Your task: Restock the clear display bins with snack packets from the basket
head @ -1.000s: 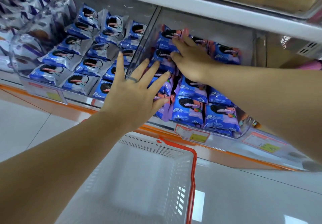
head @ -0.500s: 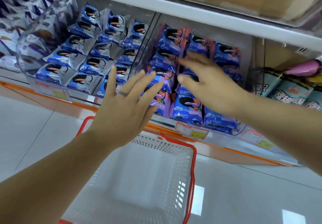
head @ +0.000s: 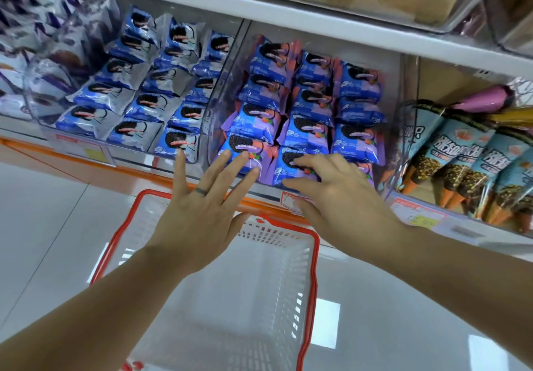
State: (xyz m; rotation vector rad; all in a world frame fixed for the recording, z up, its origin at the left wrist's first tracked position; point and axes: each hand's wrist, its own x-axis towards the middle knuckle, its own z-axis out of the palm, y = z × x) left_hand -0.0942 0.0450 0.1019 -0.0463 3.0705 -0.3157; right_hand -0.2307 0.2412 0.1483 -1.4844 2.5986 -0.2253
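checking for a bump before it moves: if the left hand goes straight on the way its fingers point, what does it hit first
Most likely the front-left purple packet in the clear bin. The left hand has its fingertips overlapping that packet in the picture, though depth is unclear.

A shop: price-tagged shelf [head: 317, 21] bins of snack packets [head: 305, 137], shopping basket [head: 313, 255].

Glossy white tiled floor [head: 43, 226], bright light reflections [head: 327, 323], white shelf [head: 317, 25], orange trim [head: 23, 145]
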